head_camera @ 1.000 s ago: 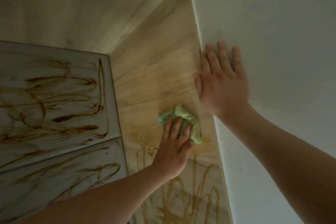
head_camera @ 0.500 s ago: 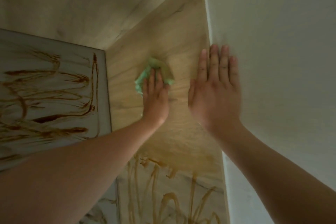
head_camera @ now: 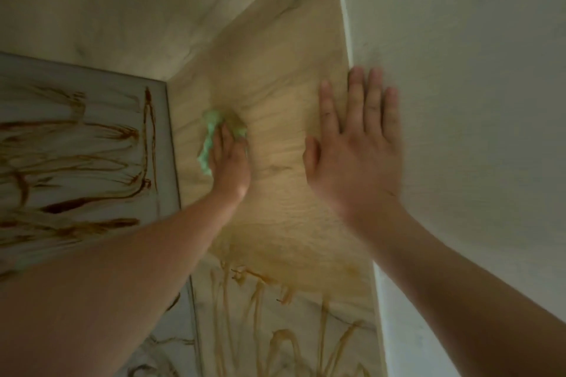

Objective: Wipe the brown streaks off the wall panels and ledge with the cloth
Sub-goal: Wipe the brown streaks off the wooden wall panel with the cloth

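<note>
Green cloth (head_camera: 210, 144) lies under our left hand (head_camera: 230, 163), straight fingers (head_camera: 226, 139) pressing it to the wood panel (head_camera: 275, 85); our right hand (head_camera: 355, 156) rests open, apart.

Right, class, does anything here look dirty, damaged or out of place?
Yes: brown streaks smear the grey panel at left and the bottom of the middle panel. Around the green cloth, only a yellowish haze shows.
</note>
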`<move>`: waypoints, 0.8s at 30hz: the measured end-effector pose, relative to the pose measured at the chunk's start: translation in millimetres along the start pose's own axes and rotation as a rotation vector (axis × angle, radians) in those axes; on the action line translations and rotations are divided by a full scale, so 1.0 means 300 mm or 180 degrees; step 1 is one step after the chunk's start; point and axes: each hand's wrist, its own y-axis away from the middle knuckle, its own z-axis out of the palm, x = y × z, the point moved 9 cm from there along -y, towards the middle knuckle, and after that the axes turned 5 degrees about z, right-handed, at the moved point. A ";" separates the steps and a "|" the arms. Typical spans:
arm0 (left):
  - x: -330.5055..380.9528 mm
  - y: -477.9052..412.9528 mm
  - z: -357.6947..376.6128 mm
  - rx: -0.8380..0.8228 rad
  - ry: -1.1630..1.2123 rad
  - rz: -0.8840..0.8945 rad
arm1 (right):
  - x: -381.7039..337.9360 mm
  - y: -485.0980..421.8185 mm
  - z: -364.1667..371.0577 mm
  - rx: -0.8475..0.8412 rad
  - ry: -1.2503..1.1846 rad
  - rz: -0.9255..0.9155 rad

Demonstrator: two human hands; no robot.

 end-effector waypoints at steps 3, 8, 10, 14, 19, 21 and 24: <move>0.094 0.214 0.084 -0.0215 0.0265 0.0502 | 0.000 0.000 -0.007 -0.0046 -0.0090 0.0002; 0.120 0.018 0.046 0.0008 0.0107 0.0779 | -0.004 -0.003 -0.001 -0.0091 -0.0108 -0.0054; 0.058 -0.152 -0.017 0.0123 0.0153 0.0598 | -0.005 -0.005 -0.003 -0.0046 -0.0125 -0.0077; -0.118 -0.355 -0.044 -0.0015 0.0328 0.0349 | -0.007 -0.006 0.008 -0.0055 -0.0043 -0.0125; -0.516 -0.442 0.040 -0.0140 0.0889 -0.0591 | -0.002 -0.003 0.024 -0.0162 0.0020 -0.0111; -0.314 -0.261 0.026 -0.0401 0.0439 -0.0221 | -0.010 -0.010 0.014 -0.0191 -0.0021 -0.0068; -0.131 -0.094 0.005 -0.0385 0.0415 0.0094 | -0.015 -0.015 0.003 -0.0140 -0.0250 0.0104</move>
